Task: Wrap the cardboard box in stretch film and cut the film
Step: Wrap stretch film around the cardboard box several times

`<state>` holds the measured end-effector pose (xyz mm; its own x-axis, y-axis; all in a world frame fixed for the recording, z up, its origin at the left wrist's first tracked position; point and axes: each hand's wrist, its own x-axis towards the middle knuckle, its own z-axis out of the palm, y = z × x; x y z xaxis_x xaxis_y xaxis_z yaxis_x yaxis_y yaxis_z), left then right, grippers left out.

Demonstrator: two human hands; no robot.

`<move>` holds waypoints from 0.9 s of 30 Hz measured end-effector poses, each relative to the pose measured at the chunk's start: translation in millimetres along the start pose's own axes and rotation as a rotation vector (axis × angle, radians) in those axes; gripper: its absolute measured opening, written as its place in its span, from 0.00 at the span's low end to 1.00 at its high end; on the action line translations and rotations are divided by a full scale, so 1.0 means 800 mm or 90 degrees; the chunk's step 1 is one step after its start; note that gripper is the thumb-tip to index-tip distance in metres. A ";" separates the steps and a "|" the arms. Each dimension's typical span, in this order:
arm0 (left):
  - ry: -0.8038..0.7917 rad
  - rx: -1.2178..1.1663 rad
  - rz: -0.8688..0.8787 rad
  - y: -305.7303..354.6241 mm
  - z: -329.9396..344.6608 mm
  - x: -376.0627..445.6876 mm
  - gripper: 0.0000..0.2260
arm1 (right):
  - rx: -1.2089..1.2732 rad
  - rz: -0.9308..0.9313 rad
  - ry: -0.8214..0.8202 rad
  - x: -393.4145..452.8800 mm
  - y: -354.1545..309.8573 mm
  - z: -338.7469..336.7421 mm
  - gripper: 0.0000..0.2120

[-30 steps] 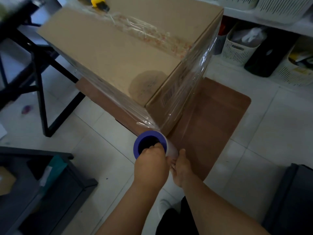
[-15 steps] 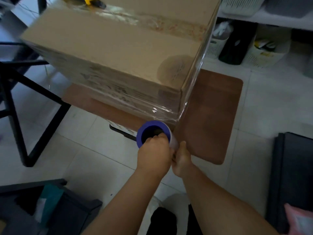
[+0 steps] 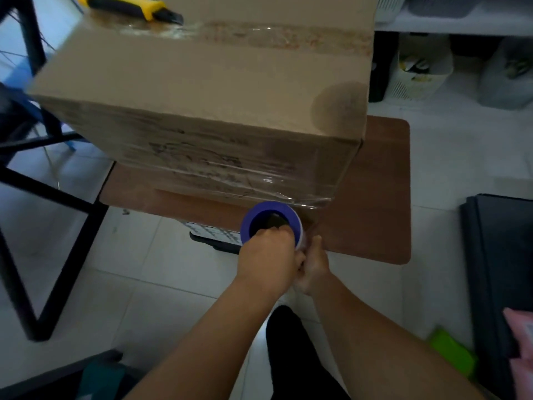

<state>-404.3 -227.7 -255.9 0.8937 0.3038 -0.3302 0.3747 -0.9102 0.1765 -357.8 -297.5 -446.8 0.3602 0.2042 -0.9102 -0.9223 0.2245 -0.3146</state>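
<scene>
A large cardboard box [image 3: 202,90] stands on a brown board [image 3: 372,197], its lower front face covered by shiny stretch film [image 3: 259,180]. The film roll with a purple core [image 3: 271,219] is held upright just below the box's front right corner. My left hand [image 3: 266,258] grips the roll's top end, fingers hooked into the core. My right hand [image 3: 313,265] grips the roll from the right, lower down. A yellow and black utility knife [image 3: 129,7] lies on the box's top at the far edge.
A black metal frame [image 3: 43,197] stands on the left on the white tiled floor. White baskets [image 3: 421,67] sit under a shelf at the back right. A dark flat case [image 3: 501,269] lies at the right, a green item [image 3: 452,353] beside it.
The view has swung from the box's right side round its corner to the front face. Both hands kept hold of the roll, which stays at the lower corner trailing film.
</scene>
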 end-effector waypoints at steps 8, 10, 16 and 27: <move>-0.075 0.054 0.128 -0.042 -0.008 0.010 0.14 | 0.095 -0.019 0.081 0.018 0.046 0.023 0.48; -0.092 0.073 0.165 -0.049 -0.012 0.011 0.14 | 0.125 -0.017 0.110 0.010 0.046 0.031 0.50; -0.116 0.081 0.223 -0.079 -0.029 0.027 0.14 | 0.203 -0.051 0.119 -0.017 0.042 0.069 0.34; -0.151 0.118 0.388 -0.150 -0.046 0.048 0.10 | 0.370 -0.129 0.246 -0.020 0.083 0.141 0.21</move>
<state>-406.0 -96.9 -255.7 0.8457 -0.3287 -0.4204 -0.2456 -0.9391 0.2403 -409.2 -178.7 -422.5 0.3424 -0.2218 -0.9130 -0.5803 0.7144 -0.3911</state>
